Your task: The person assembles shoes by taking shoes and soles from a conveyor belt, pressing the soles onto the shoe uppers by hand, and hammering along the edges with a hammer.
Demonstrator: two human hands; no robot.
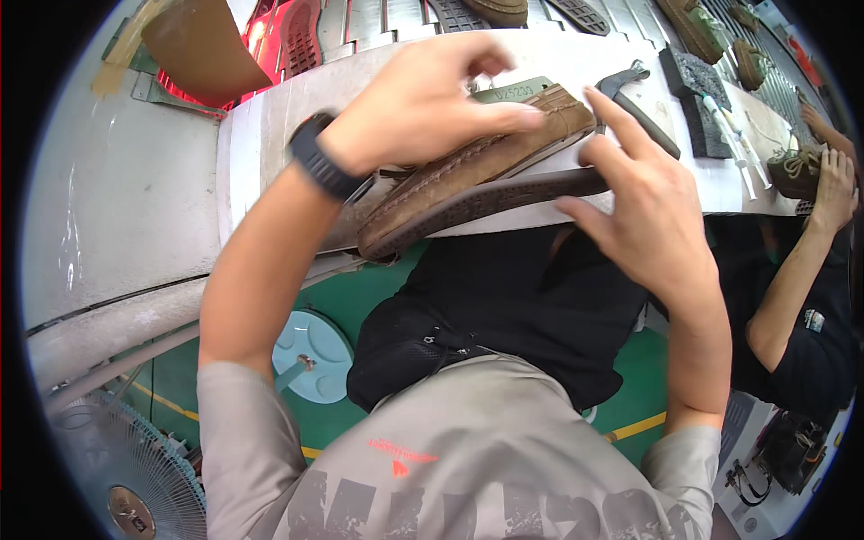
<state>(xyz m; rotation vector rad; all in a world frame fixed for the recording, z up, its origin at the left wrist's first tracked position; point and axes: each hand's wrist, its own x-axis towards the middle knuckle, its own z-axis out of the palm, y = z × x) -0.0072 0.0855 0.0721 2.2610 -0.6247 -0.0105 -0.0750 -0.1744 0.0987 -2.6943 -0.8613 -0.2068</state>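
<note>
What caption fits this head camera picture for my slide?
Two bare hands, left hand and right hand, hold a brown shoe above a white workbench.

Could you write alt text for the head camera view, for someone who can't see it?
A person's left hand and right hand grip a brown shoe by its dark sole, above a white workbench. A hammer lies on the bench behind, and a co-worker's hand holds another shoe at far right.

Shoe's [468,175] heel behind left wrist [337,162]
</note>
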